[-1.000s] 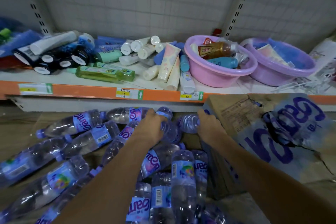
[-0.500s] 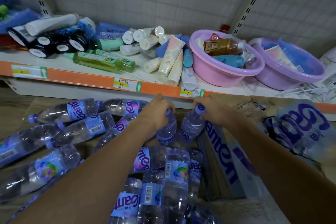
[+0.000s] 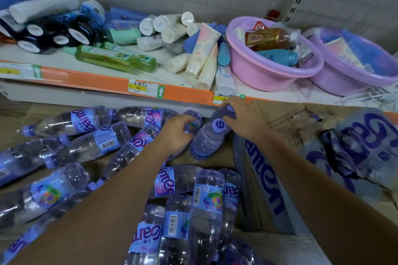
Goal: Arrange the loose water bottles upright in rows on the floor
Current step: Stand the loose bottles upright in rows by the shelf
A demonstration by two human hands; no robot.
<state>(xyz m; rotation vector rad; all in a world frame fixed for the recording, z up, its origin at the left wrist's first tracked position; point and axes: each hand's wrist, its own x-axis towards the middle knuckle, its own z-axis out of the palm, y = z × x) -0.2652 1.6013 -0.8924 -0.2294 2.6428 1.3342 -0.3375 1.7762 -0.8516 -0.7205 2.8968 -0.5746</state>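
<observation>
Several clear water bottles with blue labels and purple caps lie loose on the floor, at the left (image 3: 92, 146) and in the near middle (image 3: 206, 200). My left hand (image 3: 178, 133) grips a bottle (image 3: 195, 121) near the shelf base; the hand hides most of it. My right hand (image 3: 243, 118) curls over the top of another bottle (image 3: 224, 112) right beside it. Just in front of these an upright bottle (image 3: 205, 144) stands with its cap touching my right thumb.
A torn cardboard box (image 3: 269, 189) and crumpled printed plastic wrap (image 3: 366, 142) fill the right side. Above the floor runs a shelf with an orange edge (image 3: 97, 77), carrying tubes, green bottles, a pink basin (image 3: 269, 71) and a purple basin (image 3: 355, 79).
Both hands took bottles that lay on the pile, tipped them upright and brought them close together by the shelf base. The view has tilted a little.
</observation>
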